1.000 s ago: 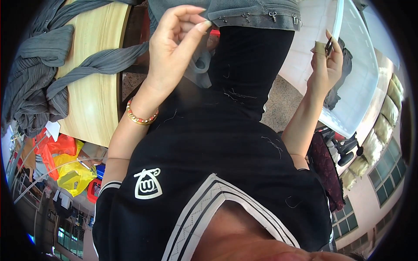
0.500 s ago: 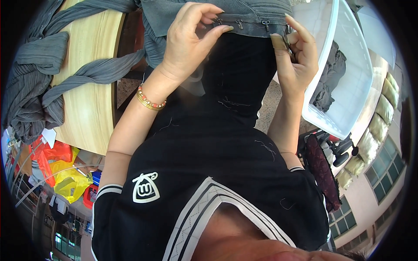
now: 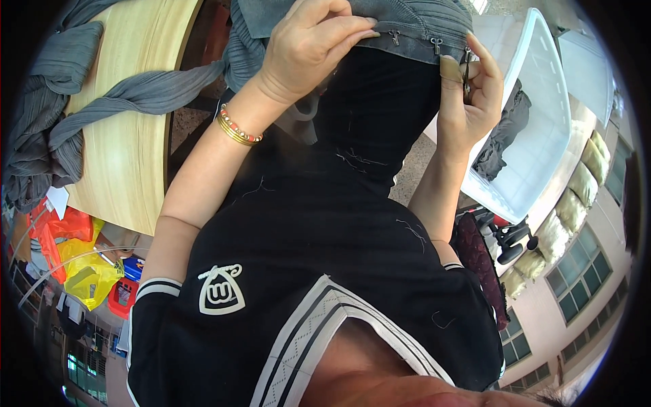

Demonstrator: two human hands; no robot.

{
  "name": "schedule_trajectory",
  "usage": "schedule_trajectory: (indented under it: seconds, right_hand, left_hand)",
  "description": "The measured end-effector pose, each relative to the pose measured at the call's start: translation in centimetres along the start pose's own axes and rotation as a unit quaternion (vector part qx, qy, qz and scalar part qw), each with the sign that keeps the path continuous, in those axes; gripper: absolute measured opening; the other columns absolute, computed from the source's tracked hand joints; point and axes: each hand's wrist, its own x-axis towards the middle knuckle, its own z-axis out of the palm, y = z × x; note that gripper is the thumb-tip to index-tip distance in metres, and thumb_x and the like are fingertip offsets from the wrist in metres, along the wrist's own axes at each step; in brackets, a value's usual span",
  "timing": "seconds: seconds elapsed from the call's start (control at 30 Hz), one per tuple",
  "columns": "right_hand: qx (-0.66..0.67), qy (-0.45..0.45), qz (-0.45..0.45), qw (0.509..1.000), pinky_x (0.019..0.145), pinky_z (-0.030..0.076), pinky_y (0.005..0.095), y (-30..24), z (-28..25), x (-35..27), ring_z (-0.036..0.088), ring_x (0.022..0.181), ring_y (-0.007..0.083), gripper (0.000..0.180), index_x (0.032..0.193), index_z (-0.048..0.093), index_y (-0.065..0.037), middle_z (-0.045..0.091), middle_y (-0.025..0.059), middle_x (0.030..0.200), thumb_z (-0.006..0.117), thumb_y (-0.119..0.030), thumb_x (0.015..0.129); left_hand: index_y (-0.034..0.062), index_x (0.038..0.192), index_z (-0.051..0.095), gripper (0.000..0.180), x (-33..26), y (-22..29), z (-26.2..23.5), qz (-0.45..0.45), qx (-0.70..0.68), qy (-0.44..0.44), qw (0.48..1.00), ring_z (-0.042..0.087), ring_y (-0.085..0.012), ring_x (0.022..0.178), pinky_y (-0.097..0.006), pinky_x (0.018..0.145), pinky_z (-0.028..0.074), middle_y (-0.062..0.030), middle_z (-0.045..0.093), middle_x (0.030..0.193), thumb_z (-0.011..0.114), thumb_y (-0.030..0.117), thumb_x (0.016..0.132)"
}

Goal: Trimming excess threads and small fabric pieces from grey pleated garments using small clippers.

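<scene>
A grey ribbed garment (image 3: 413,17) lies across my lap at the top of the view, with metal hooks (image 3: 436,45) sewn along its flat band. My left hand (image 3: 305,51) is closed, thumb and forefinger pinching the band beside one hook. Toward the band's right end is my right hand (image 3: 468,91), its thumb at the fabric edge. Between its fingers sits a small dark metal tool, seemingly thread snips (image 3: 466,71), partly hidden by the hand.
On the left, twisted grey garments (image 3: 146,102) lie over a pale wooden tabletop (image 3: 122,183). A white plastic bin (image 3: 536,176) with dark cloth (image 3: 502,139) inside stands at right. Yellow and red bags (image 3: 85,271) are at lower left.
The fingertips of my left hand have come together in a pinch. Both hands and the garment's band have shifted slightly right in view. My right hand keeps the tool.
</scene>
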Motion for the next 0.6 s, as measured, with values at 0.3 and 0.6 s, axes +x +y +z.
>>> schedule_trajectory:
  seconds: [0.3,0.6]
  right_hand:
    - [0.016,-0.010,0.003,1.000,0.057,0.025,0.0145,0.0,-0.1,0.0,0.038,0.062,-0.0002,0.046,0.129,0.062,0.003,0.043,-0.0073,0.073,0.075,0.008,0.086]
    - [0.012,-0.018,0.020,1.000,0.058,0.028,0.0138,-0.4,-0.5,-0.3,0.043,0.064,-0.0001,0.045,0.131,0.060,0.004,0.049,-0.0066,0.075,0.074,0.006,0.088]
  left_hand:
    - [0.0017,0.093,0.070,0.013,-0.9,-1.5,0.5,0.011,-0.051,0.020,0.998,0.062,-0.0260,0.081,-0.034,0.072,0.051,-0.0102,0.062,0.090,0.077,-0.001,0.082]
    - [-0.0013,0.092,0.064,0.004,2.1,3.6,-3.8,-0.248,-0.033,-0.060,0.966,0.062,-0.0239,0.082,-0.030,0.074,0.050,-0.0119,0.062,0.091,0.068,0.001,0.091]
